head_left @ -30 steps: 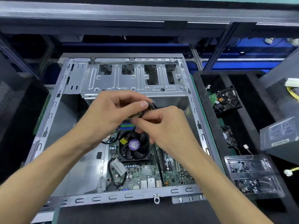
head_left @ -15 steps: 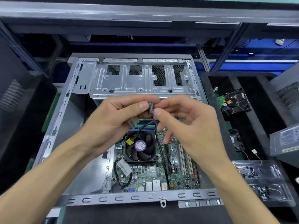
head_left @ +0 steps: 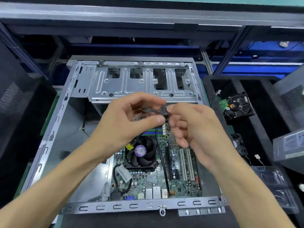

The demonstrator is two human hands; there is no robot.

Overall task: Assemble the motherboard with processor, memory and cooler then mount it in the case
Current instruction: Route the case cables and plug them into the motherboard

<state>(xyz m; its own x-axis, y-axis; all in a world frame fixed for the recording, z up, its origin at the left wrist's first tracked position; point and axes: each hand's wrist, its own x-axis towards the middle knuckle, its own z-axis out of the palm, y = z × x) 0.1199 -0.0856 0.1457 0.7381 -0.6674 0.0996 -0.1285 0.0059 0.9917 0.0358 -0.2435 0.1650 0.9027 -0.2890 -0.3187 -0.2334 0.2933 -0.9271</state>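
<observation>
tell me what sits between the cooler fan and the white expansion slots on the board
In the head view, a thin black cable and a dark slot lie between cooler fan and white slots.

Motherboard (head_left: pixel 164 175) sits in the case (head_left: pixel 49 145), cooler (head_left: pixel 140 153) on it. Hard drive (head_left: pixel 238 106) lies off right.

connector (head_left: pixel 165 110): blurred, largely covered by fingers (head_left: pixel 174 108)
memory slots (head_left: pixel 148 133): mostly hidden behind both hands
power supply (head_left: pixel 289 147): cut off at right edge
parts tray (head_left: pixel 276 183): contents too blurred to tell
</observation>
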